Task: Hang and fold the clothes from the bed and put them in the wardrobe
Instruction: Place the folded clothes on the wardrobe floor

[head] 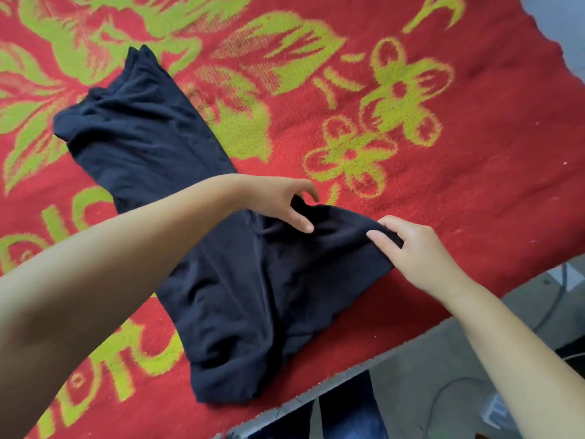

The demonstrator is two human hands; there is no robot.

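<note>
**Two hands on one dark garment**

One garment (152, 134), navy or black, lies on the blanket (443, 137), which is red w/ yellow-green flowers and letters. The garment is the landmark here. It stretches in a long diagonal band, from its narrow far end to its wide near end, and the near end lies just beside the blanket's edge. The cloth is wrinkled, not flat, and its type I cannot tell for sure.

Left hand (278, 201) reaches across the garment's middle part to its right corner. The fingers are curled and the thumb and fingers pinch a raised fold of cloth there. The left forearm passes over the garment.

Right hand (414, 248) is at the garment's right edge, near the left hand but apart from it. Its fingers curl over the hem and grip it, w/ the thumb under or behind the cloth, not seen well. Btw. the two hands the cloth is lifted a little into a ridge.

Beyond the blanket's edge, on the near side of the garment, a grey floor (418, 384) shows, w/ thin cables (552, 304) on it and the person's jeans (351, 410).
</note>
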